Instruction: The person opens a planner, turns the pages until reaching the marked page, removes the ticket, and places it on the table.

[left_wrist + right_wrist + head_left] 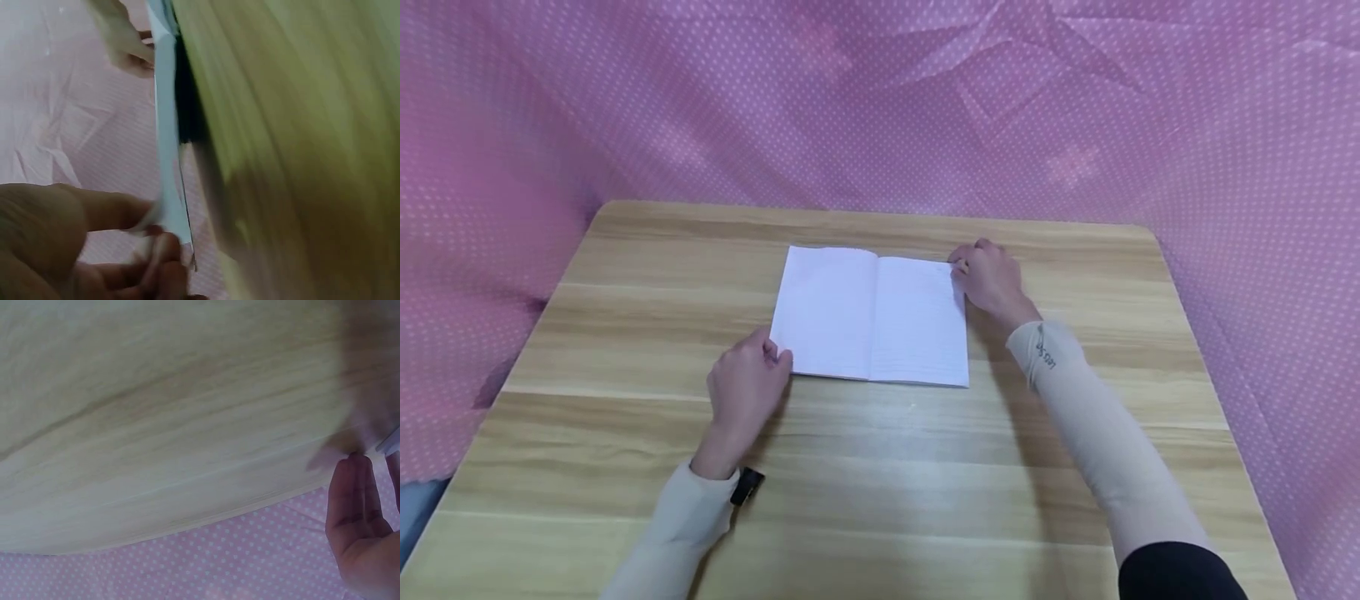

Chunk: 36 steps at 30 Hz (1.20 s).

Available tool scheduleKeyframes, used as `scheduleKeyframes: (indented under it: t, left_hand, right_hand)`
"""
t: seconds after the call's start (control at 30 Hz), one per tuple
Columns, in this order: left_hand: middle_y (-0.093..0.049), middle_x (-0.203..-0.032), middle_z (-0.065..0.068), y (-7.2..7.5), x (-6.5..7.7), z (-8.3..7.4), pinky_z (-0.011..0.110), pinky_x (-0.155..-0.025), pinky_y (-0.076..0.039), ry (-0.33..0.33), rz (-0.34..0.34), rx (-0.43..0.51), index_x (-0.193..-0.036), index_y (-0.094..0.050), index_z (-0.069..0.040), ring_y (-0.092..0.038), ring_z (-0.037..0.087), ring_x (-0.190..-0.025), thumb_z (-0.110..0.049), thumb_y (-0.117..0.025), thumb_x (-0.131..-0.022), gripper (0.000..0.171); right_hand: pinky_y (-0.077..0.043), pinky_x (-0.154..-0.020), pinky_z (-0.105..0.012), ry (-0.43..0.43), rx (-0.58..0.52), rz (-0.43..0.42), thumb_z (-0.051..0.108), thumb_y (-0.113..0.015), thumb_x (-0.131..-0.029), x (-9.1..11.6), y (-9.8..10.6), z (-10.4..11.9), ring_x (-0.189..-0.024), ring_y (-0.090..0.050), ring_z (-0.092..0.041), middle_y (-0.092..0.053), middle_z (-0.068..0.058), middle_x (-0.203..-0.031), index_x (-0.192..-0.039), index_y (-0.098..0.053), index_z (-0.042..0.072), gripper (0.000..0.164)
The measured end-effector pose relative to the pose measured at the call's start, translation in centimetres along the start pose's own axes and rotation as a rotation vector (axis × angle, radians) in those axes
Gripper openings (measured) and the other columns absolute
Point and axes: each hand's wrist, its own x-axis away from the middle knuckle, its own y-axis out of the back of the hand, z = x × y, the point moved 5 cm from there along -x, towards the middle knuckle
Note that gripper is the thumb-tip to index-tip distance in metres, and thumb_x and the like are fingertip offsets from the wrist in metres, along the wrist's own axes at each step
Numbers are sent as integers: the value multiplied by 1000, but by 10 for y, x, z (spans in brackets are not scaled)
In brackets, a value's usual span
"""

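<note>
An open notebook (831, 312) with white pages, the right one faintly lined, lies spread on the wooden table. My left hand (748, 379) pinches its near left corner, thumb toward the pages. Seen edge-on in the left wrist view, the notebook (166, 119) runs up from between the thumb and curled fingers of my left hand (94, 244). At the far right corner, my right hand (992, 279) grips the notebook with thumb and bent fingers. The right wrist view catches only a sliver of the notebook (389, 442) beside my right hand (362, 525).
The wooden table (865, 500) extends around the notebook, with rounded far corners. Pink dotted cloth (850, 108) hangs behind it and along both sides. A small black clip-like piece (747, 486) sits at the left cuff.
</note>
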Motion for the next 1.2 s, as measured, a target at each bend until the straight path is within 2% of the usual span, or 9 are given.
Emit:
scheduleKeyframes:
  t: [0.13, 0.27, 0.43, 0.6, 0.7, 0.87, 1.0, 1.13, 1.2]
  left_hand:
    - [-66, -78, 11, -10, -3, 10, 49, -62, -51, 101, 209, -88, -86, -65, -3, -64, 34, -72, -20, -77, -101, 25]
    - [-65, -85, 13, -14, -5, 15, 48, -69, -49, 182, 317, -100, -96, -65, -1, -63, 35, -78, -27, -77, -102, 29]
    - [-63, -88, 16, -15, -6, 18, 47, -71, -47, 228, 357, -94, -108, -63, 2, -60, 35, -78, -31, -76, -103, 36]
    - [-64, -90, 17, -15, -6, 18, 47, -72, -46, 232, 352, -86, -111, -62, 3, -60, 35, -79, -30, -76, -104, 37]
    - [-64, -90, 17, -14, -7, 18, 47, -72, -47, 228, 344, -83, -110, -62, 2, -60, 36, -79, -30, -76, -104, 35]
    - [-67, -90, 16, -14, -8, 18, 51, -73, -48, 197, 322, -89, -102, -63, -1, -63, 38, -82, -29, -76, -104, 31]
    - [-69, -90, 13, -15, -12, 15, 52, -72, -49, 173, 331, -104, -97, -65, -4, -65, 39, -85, -26, -75, -104, 25]
    - [-69, -86, 11, -13, -14, 4, 51, -72, -50, 145, 346, -152, -93, -65, -5, -67, 39, -85, -23, -73, -105, 23]
    - [-70, -84, 11, -9, -14, -7, 52, -71, -51, 106, 302, -168, -92, -66, -6, -68, 40, -83, -24, -73, -105, 24]
  right_hand:
    - [-56, -71, -47, 20, 20, -32, 15, -71, -104, 1, -1, -1, -91, -64, -33, -70, -17, -111, -127, -78, 8, 25]
    - [-56, -72, -46, 27, 4, -63, 12, -70, -103, 1, -1, -1, -90, -65, -32, -73, -16, -109, -123, -78, 5, 23]
    - [-56, -80, -49, 13, -25, -100, 14, -71, -103, -1, -1, -2, -90, -69, -33, -75, -16, -105, -111, -77, 4, 14]
    - [-57, -80, -49, 28, -14, -121, 21, -71, -106, -3, 3, -1, -90, -70, -32, -77, -16, -106, -109, -80, 5, 18]
    - [-58, -75, -47, 73, -8, -142, 24, -73, -107, -3, 10, 2, -88, -70, -32, -78, -16, -106, -113, -83, 7, 21]
    - [-58, -88, -50, 216, 13, -197, 25, -74, -107, -2, 23, 15, -100, -72, -35, -78, -17, -112, -116, -83, 6, 23]
    - [-54, -81, -42, 176, -124, -170, 25, -70, -109, -5, 30, 30, -89, -68, -29, -78, -13, -101, -112, -82, 5, 24]
    - [-47, -67, -31, 17, -428, -95, 26, -67, -110, -9, 31, 40, -71, -58, -20, -70, -9, -84, -106, -80, 4, 26]
    - [-50, -66, -28, -60, -597, -45, 27, -67, -111, -12, 30, 44, -69, -60, -17, -69, -6, -82, -105, -78, 4, 26]
